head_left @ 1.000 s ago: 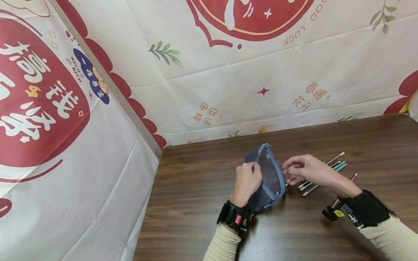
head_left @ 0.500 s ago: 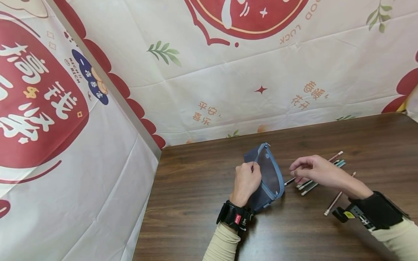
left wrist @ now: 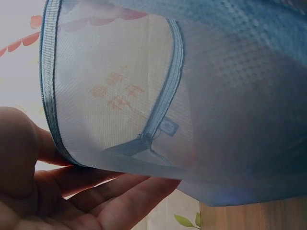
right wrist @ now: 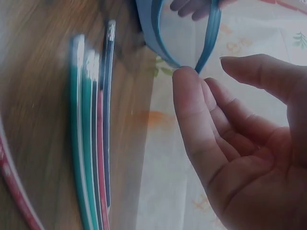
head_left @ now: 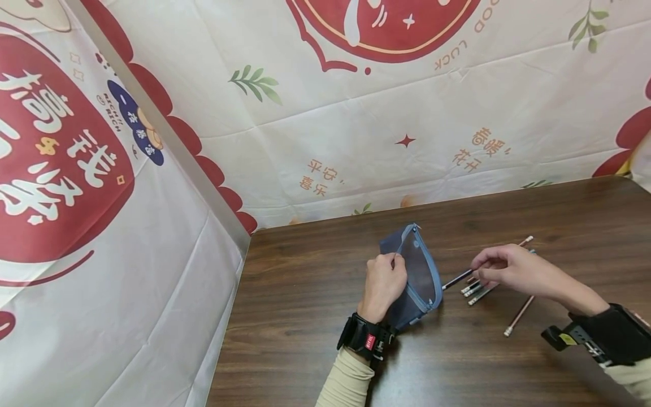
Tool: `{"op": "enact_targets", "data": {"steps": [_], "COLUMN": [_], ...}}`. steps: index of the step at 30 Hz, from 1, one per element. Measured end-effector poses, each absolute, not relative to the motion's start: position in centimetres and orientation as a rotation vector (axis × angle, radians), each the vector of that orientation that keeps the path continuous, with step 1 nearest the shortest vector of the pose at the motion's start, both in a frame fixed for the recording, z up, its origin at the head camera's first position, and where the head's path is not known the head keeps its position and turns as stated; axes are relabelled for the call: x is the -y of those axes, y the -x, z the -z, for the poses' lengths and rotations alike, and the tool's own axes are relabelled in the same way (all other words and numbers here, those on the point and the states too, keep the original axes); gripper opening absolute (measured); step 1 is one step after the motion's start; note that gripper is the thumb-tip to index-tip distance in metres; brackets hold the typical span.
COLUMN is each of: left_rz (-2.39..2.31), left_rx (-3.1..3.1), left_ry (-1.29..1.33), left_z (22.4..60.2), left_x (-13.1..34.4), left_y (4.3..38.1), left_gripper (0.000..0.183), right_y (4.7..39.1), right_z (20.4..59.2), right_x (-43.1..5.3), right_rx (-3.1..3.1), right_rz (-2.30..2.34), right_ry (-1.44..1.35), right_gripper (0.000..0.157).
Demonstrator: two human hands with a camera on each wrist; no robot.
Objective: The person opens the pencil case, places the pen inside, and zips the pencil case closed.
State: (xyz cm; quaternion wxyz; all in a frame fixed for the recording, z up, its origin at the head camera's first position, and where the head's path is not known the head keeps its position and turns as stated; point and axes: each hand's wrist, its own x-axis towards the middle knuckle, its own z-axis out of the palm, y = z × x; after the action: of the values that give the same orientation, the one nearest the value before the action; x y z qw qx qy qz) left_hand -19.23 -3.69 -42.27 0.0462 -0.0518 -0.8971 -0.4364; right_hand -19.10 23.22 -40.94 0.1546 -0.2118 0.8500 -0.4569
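A blue zippered mesh pencil case (head_left: 424,274) stands on the table with its mouth spread wide. My left hand (head_left: 387,282) pinches its near rim between thumb and fingers; in the left wrist view, the fingers (left wrist: 129,201) lie along the zipper edge. Over a loose bunch of pencils hovers my right hand (head_left: 516,270), partly covering them. Its thumb and fingers are apart in the right wrist view, holding nothing. Green, red and dark pencils (right wrist: 76,124) lie side by side there. One dark pencil (head_left: 458,279) points toward the case.
A separate reddish pencil (head_left: 519,316) lies nearer the front, below the right wrist. The brown wooden table (head_left: 290,316) meets a printed white cloth (head_left: 356,152) at its back edge. Another printed cloth panel (head_left: 168,294) closes off the left side.
My right hand has drawn back to the right, from beside the case's mouth to over the pencils, uncovering the dark pencil. The left hand and case have stayed put.
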Motion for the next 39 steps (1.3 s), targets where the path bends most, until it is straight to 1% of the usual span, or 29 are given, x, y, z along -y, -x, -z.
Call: {"op": "enact_targets", "data": {"steps": [5,12,19,22,29,36,39], "left_rz": [1.354,1.364,1.347,1.352,1.376,1.352,1.354], "left_rx": [2.736,2.722,2.711,2.713,2.723,2.721,2.718], "left_ry": [0.155,0.165,0.176,0.170,0.171,0.164,0.160], "left_z": [42.2,42.2,42.4,42.5,42.6,42.3,42.3], "left_x": [3.7,3.6,3.5,3.5,3.5,3.4,3.4], "left_y": [19.3,19.3,19.1,19.1,19.1,19.0,19.0], "left_gripper": [0.043,0.043,0.042,0.042,0.043,0.043,0.043], "right_y": [19.1,18.9,18.5,18.3,17.9,17.6,17.5], "right_z": [40.9,41.5,42.0,42.1,42.5,43.0,43.3], "right_x": [-24.3,-25.5,-26.9,-27.3,-28.6,-29.6,-29.8], "right_rx": [-2.512,-2.747,-2.945,-2.934,-2.870,-2.880,-2.921], "right_rz": [1.273,1.124,0.940,0.926,0.928,0.892,0.863], "right_ry": [0.616,0.774,0.725,0.707,0.766,0.704,0.733], "right_gripper": [0.019,0.010,0.013,0.014,0.016,0.019,0.021]}}
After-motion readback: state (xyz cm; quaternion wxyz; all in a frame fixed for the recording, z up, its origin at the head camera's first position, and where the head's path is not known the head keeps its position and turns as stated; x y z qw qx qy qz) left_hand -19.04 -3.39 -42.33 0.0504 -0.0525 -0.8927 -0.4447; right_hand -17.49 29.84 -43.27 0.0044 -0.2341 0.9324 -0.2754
